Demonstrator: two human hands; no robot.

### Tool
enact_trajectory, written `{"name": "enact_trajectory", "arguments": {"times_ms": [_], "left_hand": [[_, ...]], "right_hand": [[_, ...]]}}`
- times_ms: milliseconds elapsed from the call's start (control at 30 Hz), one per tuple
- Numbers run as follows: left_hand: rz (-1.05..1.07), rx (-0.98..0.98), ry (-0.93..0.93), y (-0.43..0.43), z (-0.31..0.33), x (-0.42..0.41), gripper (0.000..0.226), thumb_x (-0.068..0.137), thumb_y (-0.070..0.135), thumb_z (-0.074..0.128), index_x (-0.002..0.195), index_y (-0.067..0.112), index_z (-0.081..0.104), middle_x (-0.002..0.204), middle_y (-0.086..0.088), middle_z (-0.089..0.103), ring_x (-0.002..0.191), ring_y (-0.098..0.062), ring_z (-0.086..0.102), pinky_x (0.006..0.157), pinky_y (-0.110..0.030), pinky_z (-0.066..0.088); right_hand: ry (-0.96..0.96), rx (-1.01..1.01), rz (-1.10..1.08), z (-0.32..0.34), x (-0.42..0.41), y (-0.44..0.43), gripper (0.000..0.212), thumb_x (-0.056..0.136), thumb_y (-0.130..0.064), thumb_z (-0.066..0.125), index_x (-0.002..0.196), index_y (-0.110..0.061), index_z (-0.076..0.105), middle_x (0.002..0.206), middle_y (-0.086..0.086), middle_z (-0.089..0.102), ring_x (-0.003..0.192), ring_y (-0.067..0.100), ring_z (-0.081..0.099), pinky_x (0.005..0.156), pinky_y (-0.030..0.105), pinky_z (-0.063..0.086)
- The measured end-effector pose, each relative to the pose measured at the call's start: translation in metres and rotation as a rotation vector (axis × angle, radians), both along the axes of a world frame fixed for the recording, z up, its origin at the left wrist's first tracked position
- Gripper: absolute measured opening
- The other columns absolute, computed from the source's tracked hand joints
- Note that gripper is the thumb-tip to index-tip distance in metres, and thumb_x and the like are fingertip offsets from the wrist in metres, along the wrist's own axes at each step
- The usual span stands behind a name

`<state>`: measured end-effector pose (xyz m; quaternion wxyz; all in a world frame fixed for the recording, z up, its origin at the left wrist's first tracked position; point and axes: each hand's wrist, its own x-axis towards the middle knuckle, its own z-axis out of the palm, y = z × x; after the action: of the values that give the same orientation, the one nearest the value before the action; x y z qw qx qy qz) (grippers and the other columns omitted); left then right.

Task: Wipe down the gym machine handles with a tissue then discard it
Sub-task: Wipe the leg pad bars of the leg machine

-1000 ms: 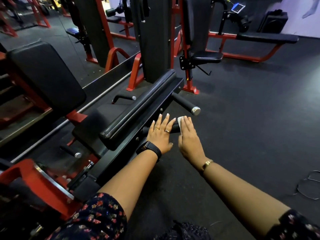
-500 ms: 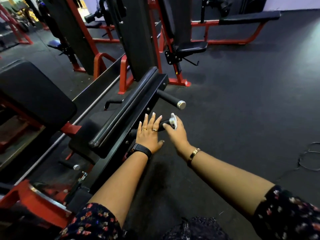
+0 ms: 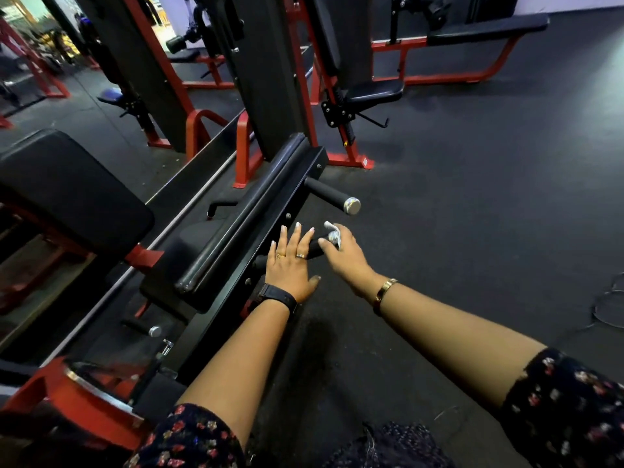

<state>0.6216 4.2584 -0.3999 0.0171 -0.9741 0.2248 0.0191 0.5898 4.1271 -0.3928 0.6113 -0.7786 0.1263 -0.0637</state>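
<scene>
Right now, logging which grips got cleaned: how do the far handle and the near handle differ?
The far handle stands free, untouched; the near handle lies under the left hand. The far handle's end is bare; the near handle's end is partly covered by the tissue that the right hand holds. Both are black bars with silver ends.

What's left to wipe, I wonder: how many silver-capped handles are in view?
3. Far handle juts out beyond the tissue; middle handle lies under the left hand, tissue at its cap; short handle sits lower left. Others may be hidden.
</scene>
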Motion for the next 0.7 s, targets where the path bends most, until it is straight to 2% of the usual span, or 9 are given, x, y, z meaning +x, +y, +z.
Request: {"name": "enact_trajectory", "arguments": {"times_ms": [100, 233, 333, 433, 500, 567, 600, 667, 700], "left_hand": [[0.005, -0.015, -0.003, 0.0, -0.002, 0.0, 0.099, 0.086, 0.046, 0.062, 0.153, 0.03, -0.009, 0.162, 0.0, -0.016, 0.148, -0.026, -0.018, 0.119, -0.041, -0.007], [0.009, -0.029, -0.018, 0.0, -0.005, 0.001, 0.096, 0.089, 0.046, 0.059, 0.152, 0.032, -0.011, 0.162, 0.001, -0.016, 0.148, -0.024, -0.018, 0.119, -0.041, -0.007], [0.005, -0.025, -0.027, 0.0, -0.006, 0.0, 0.095, 0.09, 0.043, 0.057, 0.144, 0.034, -0.02, 0.161, 0.001, -0.016, 0.148, -0.024, -0.018, 0.119, -0.041, -0.007], [0.014, 0.01, -0.019, 0.0, -0.005, 0.002, 0.099, 0.088, 0.045, 0.058, 0.147, 0.034, -0.02, 0.16, 0.002, -0.02, 0.147, -0.023, -0.02, 0.119, -0.04, -0.007], [0.018, 0.005, -0.009, 0.0, -0.004, 0.001, 0.101, 0.086, 0.047, 0.06, 0.149, 0.034, -0.017, 0.16, 0.003, -0.021, 0.147, -0.023, -0.021, 0.119, -0.04, -0.007], [0.009, -0.013, -0.008, 0.0, -0.005, 0.0, 0.097, 0.088, 0.044, 0.059, 0.15, 0.032, -0.014, 0.161, 0.002, -0.019, 0.147, -0.024, -0.02, 0.119, -0.041, -0.007], [0.003, -0.025, -0.012, 0.0, -0.005, 0.0, 0.094, 0.089, 0.042, 0.057, 0.151, 0.031, -0.014, 0.161, 0.001, -0.017, 0.147, -0.024, -0.019, 0.119, -0.041, -0.007], [0.0, -0.041, -0.02, 0.0, -0.005, 0.0, 0.09, 0.091, 0.043, 0.053, 0.151, 0.031, -0.013, 0.161, 0.001, -0.016, 0.148, -0.024, -0.019, 0.119, -0.041, -0.007], [0.002, -0.037, -0.02, 0.0, -0.005, 0.0, 0.09, 0.091, 0.045, 0.052, 0.152, 0.031, -0.013, 0.161, 0.002, -0.017, 0.147, -0.024, -0.019, 0.12, -0.041, -0.007]], "right_hand": [[0.002, -0.046, 0.007, -0.008, -0.007, 0.001, 0.055, 0.098, -0.013, 0.049, 0.148, -0.013, 0.027, 0.152, 0.005, 0.034, 0.14, 0.02, 0.03, 0.106, 0.02, 0.023], [-0.138, -0.096, -0.029, -0.017, -0.025, 0.02, 0.071, 0.092, -0.001, 0.052, 0.151, -0.007, 0.012, 0.156, 0.008, 0.019, 0.141, 0.009, 0.017, 0.109, 0.007, 0.011], [-0.104, -0.211, 0.006, -0.012, -0.011, 0.02, 0.063, 0.093, -0.011, 0.054, 0.148, -0.006, 0.023, 0.156, 0.012, 0.019, 0.146, 0.022, 0.012, 0.119, 0.034, 0.014], [-0.004, -0.327, 0.014, -0.005, 0.013, 0.008, 0.049, 0.087, -0.025, 0.063, 0.13, -0.006, 0.046, 0.135, 0.014, 0.045, 0.129, 0.028, 0.04, 0.108, 0.041, 0.034], [0.027, -0.368, 0.029, -0.002, 0.017, 0.002, 0.045, 0.085, -0.031, 0.064, 0.122, -0.009, 0.051, 0.125, 0.012, 0.051, 0.118, 0.029, 0.049, 0.1, 0.04, 0.041], [-0.007, -0.43, 0.082, -0.007, 0.007, 0.002, 0.054, 0.087, -0.029, 0.062, 0.133, -0.009, 0.044, 0.136, 0.012, 0.044, 0.129, 0.029, 0.041, 0.107, 0.038, 0.035], [-0.049, -0.499, 0.101, -0.013, -0.002, 0.004, 0.063, 0.088, -0.026, 0.061, 0.142, -0.007, 0.035, 0.146, 0.014, 0.035, 0.138, 0.03, 0.03, 0.112, 0.038, 0.028], [-0.174, -0.772, 0.114, -0.027, -0.019, 0.005, 0.078, 0.089, -0.025, 0.058, 0.151, -0.001, 0.017, 0.158, 0.018, 0.014, 0.147, 0.031, 0.009, 0.119, 0.041, 0.018], [-0.211, -0.9, 0.129, -0.033, -0.022, 0.003, 0.081, 0.089, -0.027, 0.058, 0.151, 0.001, 0.015, 0.158, 0.02, 0.011, 0.147, 0.033, 0.007, 0.118, 0.045, 0.019]]}}
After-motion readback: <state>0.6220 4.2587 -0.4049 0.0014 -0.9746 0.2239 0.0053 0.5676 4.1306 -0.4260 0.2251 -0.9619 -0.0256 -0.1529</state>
